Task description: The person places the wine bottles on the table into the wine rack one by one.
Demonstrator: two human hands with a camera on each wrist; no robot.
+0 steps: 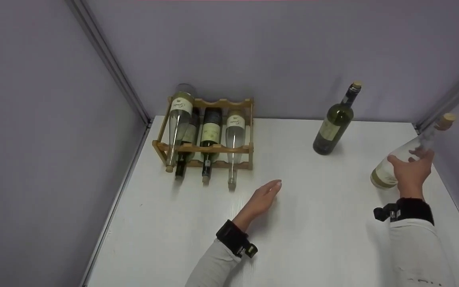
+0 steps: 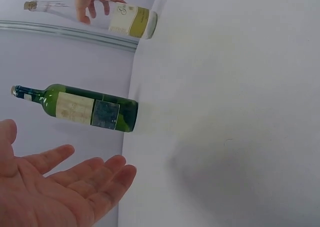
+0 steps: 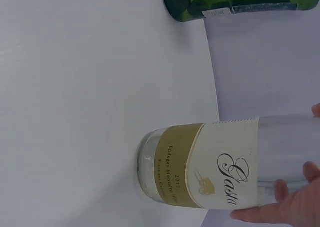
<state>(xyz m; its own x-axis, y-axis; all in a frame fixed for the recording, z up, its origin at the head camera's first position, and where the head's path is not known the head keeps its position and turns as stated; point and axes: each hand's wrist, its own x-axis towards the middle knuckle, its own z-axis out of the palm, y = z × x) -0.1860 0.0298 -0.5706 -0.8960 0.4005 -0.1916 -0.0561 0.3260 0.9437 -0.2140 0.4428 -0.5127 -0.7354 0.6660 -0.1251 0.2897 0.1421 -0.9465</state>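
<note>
At the right side of the table, my right hand point(image 1: 412, 171) grips a corked clear glass wine bottle point(image 3: 227, 164) with a white and gold label. The bottle is roughly upright, base down; whether its base touches the tabletop I cannot tell. My left hand point(image 1: 261, 199) is over the middle of the table, holding nothing, and its fingers are extended in the left wrist view. A corked green wine bottle point(image 1: 333, 127) stands between the hands, farther back. To the left, a wooden wine rack point(image 1: 229, 148) holds several bottles lying with their necks toward me.
One clear bottle point(image 1: 180, 119) lies on the rack's upper tier at its left end. Green and clear bottles lie lower, their necks jutting past the front. Grey walls point(image 1: 277, 59) bound the white table point(image 1: 293, 239) at the back and both sides.
</note>
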